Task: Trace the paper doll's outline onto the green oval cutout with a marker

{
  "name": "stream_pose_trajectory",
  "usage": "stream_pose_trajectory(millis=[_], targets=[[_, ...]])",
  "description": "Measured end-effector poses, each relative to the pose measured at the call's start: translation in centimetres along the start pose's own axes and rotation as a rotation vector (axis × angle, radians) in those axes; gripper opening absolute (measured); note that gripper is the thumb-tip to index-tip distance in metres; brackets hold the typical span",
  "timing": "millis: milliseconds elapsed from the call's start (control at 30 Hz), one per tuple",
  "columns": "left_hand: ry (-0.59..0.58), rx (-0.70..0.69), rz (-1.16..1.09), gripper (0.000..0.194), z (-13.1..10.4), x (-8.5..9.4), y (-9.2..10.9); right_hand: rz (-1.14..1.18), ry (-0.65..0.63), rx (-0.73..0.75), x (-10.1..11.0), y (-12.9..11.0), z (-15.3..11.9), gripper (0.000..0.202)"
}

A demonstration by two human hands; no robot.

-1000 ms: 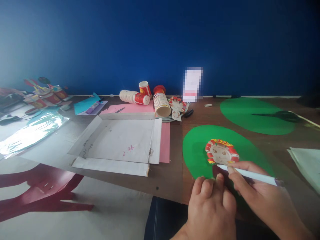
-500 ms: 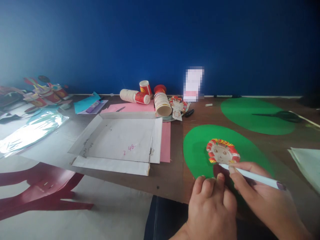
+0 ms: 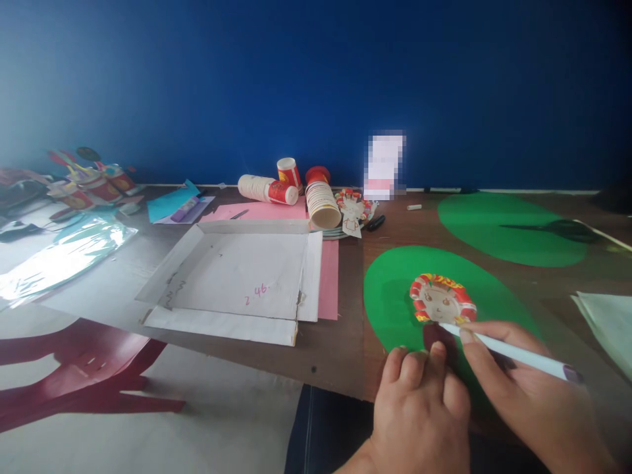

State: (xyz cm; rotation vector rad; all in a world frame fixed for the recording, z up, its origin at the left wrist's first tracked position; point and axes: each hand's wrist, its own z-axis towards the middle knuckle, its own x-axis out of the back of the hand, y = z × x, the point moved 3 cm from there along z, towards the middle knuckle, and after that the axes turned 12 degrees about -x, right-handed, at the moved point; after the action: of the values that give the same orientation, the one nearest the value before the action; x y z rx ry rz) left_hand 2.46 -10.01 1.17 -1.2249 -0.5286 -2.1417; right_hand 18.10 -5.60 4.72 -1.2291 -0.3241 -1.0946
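A round face piece (image 3: pixel 440 301), with drawn eyes, nose and mouth and a red and yellow curled rim, lies on a green paper oval (image 3: pixel 395 283). Below its chin is a dark maroon shape (image 3: pixel 437 334). My right hand (image 3: pixel 533 388) grips a white marker (image 3: pixel 523 354), its tip at the lower edge of the face near the maroon shape. My left hand (image 3: pixel 422 401) rests on the lower part of the green oval, fingers bent and close together; anything beneath them is hidden.
A white box lid (image 3: pixel 247 270) lies on pink paper (image 3: pixel 328 283) left of the green oval. Stacked paper cups (image 3: pixel 323 204) lie behind it. Black scissors (image 3: pixel 567 228) rest on another green oval (image 3: pixel 508 247). A red chair (image 3: pixel 99 368) stands at lower left.
The view has shifted slightly, so everything sits a little farther right. The marker and my right hand have moved slightly right, with the tip still by the lower edge of the face.
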Motion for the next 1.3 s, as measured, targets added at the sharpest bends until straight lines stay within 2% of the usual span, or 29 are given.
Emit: stream_pose_trajectory(millis=[233, 433, 600, 833, 1067, 1300], targets=[[0.011, 0.015, -0.007, 0.037, 0.1, -0.3, 0.0, 0.002, -0.025, 0.048, -0.2, 0.0, -0.2, 0.027], [0.007, 0.013, -0.008, 0.039, 0.1, -0.2, 0.2, -0.011, -0.057, 0.001, -0.6, 0.3, -0.2, 0.034], [-0.007, 0.003, -0.025, 0.044, 0.1, 0.0, 0.0, 0.001, -0.047, 0.063, -0.7, -0.1, -0.2, 0.032], [0.008, -0.003, -0.022, 0.046, 0.1, -0.5, -0.1, -0.004, -0.048, 0.026, -0.9, 0.3, -0.3, 0.032], [-0.006, 0.005, -0.02, 0.041, 0.1, -0.2, 0.1, 0.003, -0.073, -0.063, -1.0, 0.7, 0.3, 0.031], [-0.032, 0.017, -0.039, 0.042, 0.2, -0.1, 0.0, 0.03, -0.111, -0.058, -0.9, 0.0, 0.6, 0.03]])
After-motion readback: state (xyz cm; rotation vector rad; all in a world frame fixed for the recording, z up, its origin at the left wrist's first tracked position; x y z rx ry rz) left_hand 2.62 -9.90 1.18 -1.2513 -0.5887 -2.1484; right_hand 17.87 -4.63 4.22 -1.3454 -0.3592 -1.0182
